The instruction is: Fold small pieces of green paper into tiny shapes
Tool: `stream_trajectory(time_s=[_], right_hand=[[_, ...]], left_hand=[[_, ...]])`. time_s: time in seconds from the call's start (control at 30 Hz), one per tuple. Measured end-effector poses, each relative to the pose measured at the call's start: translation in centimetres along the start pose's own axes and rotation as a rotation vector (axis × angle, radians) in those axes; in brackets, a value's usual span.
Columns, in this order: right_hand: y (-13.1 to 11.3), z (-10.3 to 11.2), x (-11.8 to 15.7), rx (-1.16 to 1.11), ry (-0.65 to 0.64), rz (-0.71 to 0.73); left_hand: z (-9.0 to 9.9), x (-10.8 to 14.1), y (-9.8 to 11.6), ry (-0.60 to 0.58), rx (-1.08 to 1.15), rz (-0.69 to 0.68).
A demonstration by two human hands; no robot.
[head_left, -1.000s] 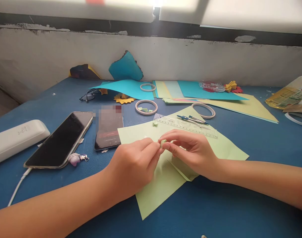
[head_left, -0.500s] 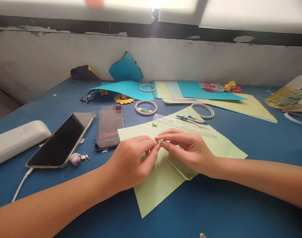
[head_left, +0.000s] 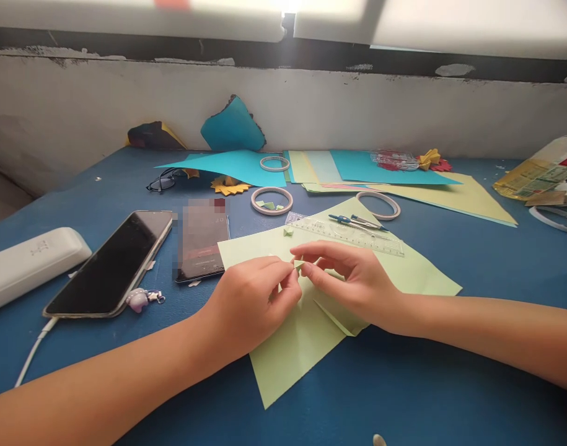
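1. My left hand (head_left: 253,303) and right hand (head_left: 352,282) meet over the green sheet (head_left: 306,322), fingertips pinched together on a tiny green scrap (head_left: 298,264).
2. Ruler (head_left: 348,236): lying on the sheet's far edge.
3. Phone (head_left: 109,263): left of the sheet, on the blue table (head_left: 450,384).

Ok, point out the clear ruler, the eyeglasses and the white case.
clear ruler (head_left: 352,236), head view, middle of its strip.
eyeglasses (head_left: 161,181), head view, lens frame.
white case (head_left: 30,263), head view, top face.
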State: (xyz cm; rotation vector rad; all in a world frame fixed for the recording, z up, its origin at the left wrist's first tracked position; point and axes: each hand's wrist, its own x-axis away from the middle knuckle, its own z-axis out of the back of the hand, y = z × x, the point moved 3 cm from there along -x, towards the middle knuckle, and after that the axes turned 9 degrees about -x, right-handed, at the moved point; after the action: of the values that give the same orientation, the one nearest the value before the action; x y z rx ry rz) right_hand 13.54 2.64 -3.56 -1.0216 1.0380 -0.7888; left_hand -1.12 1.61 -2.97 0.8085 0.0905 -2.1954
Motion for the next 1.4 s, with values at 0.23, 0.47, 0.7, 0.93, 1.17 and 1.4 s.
stream_trajectory(time_s=[0.23,0.47,0.7,0.93,1.17,1.4], right_hand=[[0.2,0.0,-0.2,-0.026,0.008,-0.016],[1.6,1.3,-2.1,-0.035,0.17,-0.1],[2.4,2.4,-3.6,0.079,0.195,-0.067],[2.4,2.6,-3.9,0.16,0.165,0.053],[2.6,3.3,-4.5,0.281,0.145,0.187],[2.7,3.1,-4.4,0.332,0.095,0.229]], left_hand=[[-0.4,-0.1,0.3,-0.048,-0.095,-0.058],[-0.6,-2.1,-1.8,-0.238,-0.286,0.147],[-2.7,-5.0,-4.6,-0.309,-0.313,0.137],[-3.0,-4.8,-5.2,-0.285,-0.237,0.004],[-2.8,-4.7,-5.3,-0.267,-0.222,0.001],[-3.1,-4.9,-4.8,-0.315,-0.273,0.0]])
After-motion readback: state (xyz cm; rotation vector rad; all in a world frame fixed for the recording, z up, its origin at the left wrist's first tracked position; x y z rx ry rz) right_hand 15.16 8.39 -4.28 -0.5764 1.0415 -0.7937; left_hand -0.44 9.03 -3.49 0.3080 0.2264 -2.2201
